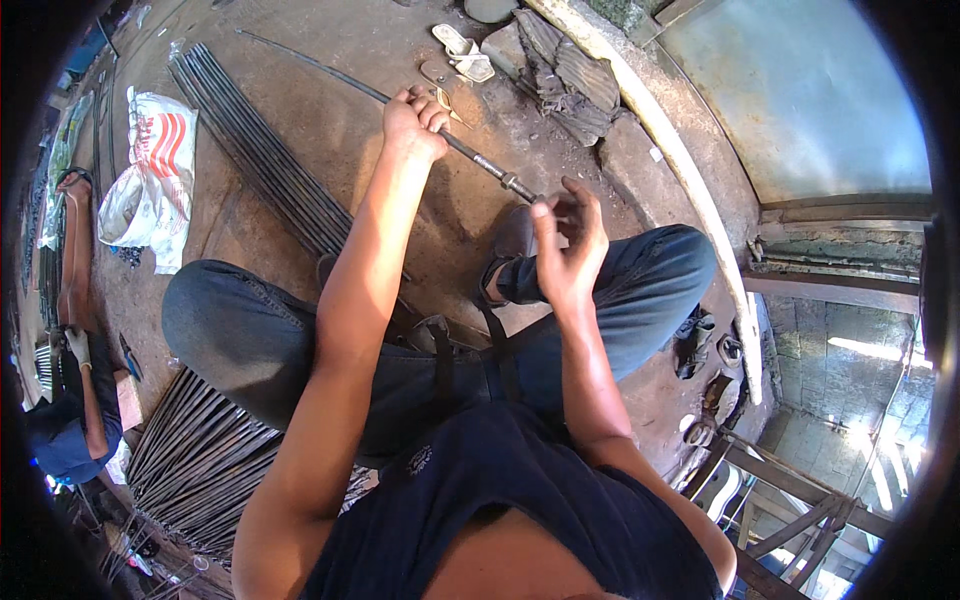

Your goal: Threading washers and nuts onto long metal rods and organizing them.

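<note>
A long dark threaded-end steel rod point(470, 152) slants from the upper left to the middle of the view. My left hand point(413, 122) is closed round it partway along. Close to its near right end sits a hex nut point(510, 182). My right hand point(570, 245) is at that end, thumb and fingers apart, with the thumb tip beside the rod's end. Whether the thumb touches the rod I cannot tell. To the left of my left forearm lies a bundle of similar rods point(265, 145) on the ground.
A white sack with red marks point(160, 160) stands at the left. Below it, many rods point(205, 455) are piled. A co-worker's gloved hand point(78, 345) shows at the far left. Sandals point(463, 55), dark cloth point(568, 75) and a curved pale pipe point(690, 180) lie beyond.
</note>
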A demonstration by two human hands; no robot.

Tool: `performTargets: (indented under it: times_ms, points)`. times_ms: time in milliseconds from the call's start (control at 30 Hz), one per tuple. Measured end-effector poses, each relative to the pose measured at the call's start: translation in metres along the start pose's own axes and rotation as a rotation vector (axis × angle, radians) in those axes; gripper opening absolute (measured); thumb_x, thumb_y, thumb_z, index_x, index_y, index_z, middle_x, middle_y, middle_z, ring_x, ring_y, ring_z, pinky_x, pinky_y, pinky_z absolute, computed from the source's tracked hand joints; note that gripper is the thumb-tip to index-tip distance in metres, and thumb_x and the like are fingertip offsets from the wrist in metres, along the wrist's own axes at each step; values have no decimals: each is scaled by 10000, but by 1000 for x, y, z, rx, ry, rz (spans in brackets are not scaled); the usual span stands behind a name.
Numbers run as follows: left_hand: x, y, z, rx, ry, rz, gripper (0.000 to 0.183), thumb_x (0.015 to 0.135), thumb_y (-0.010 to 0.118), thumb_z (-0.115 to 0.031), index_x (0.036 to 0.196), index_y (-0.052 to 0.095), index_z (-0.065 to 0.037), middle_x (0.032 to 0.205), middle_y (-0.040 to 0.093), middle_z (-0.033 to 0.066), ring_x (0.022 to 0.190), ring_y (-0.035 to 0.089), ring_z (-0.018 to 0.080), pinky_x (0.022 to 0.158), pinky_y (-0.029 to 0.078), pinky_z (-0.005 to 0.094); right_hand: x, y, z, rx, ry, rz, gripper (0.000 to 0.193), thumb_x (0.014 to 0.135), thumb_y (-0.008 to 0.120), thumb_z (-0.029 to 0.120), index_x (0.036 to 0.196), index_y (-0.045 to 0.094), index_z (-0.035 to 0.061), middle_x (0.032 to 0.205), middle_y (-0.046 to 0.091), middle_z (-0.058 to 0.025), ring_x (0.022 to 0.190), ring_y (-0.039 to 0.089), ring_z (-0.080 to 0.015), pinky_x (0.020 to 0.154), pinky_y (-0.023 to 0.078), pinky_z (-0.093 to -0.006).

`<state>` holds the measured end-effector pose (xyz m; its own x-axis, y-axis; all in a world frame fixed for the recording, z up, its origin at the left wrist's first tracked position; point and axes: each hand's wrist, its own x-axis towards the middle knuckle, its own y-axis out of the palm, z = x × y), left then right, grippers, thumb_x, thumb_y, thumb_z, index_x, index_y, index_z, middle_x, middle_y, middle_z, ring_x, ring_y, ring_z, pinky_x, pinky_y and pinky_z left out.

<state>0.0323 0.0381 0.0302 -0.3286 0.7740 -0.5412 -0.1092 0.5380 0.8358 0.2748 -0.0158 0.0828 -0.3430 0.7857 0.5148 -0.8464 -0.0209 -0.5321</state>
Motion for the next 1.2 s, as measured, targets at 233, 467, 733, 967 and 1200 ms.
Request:
performTargets:
  times_ms: [233, 467, 733, 967, 1200]
  points:
    - [4, -5, -2, 11, 3, -5, 246, 970, 386, -227, 797, 470, -74, 507, 258, -54, 372, 205, 71, 345, 170, 212, 3, -1, 12, 100, 376, 69, 337, 731, 741, 70, 1015, 570, 7, 785, 570, -115, 673, 596, -243, 635, 493, -323]
    - [4, -4, 0, 9, -16, -1, 257, 970, 385, -233, 787, 465, -71, 512, 269, -52, 377, 213, 71, 342, 176, 214, 3, -2, 3, 80, 406, 135, 209, 725, 754, 67, 879, 624, 12, 788, 581, -106, 661, 601, -221, 602, 487, -329]
    - [4, -4, 0, 0, -16, -7, 263, 967, 375, -233, 785, 468, -67, 499, 261, -51, 369, 206, 70, 339, 171, 213, 8, -5, 10, 52, 144, 108, 391, 828, 656, 94, 1177, 508, -3, 803, 591, -137, 645, 591, -185, 593, 469, -319]
    - [4, -4, 1, 39, -31, 7, 333, 975, 356, -301, 721, 455, -108, 491, 280, -68, 360, 212, 72, 344, 173, 217, -2, 1, -3, 41, -215, -64, 402, 805, 645, 38, 1158, 463, -26, 806, 626, -106, 643, 604, -175, 682, 511, -291]
    - [2, -1, 0, 15, -12, -10, 260, 972, 370, -228, 785, 466, -73, 506, 263, -51, 373, 209, 68, 341, 167, 211, -15, -9, 8, 312, 236, 94, 380, 774, 641, -9, 1068, 402, -8, 980, 610, -164, 743, 609, -163, 695, 506, -286]
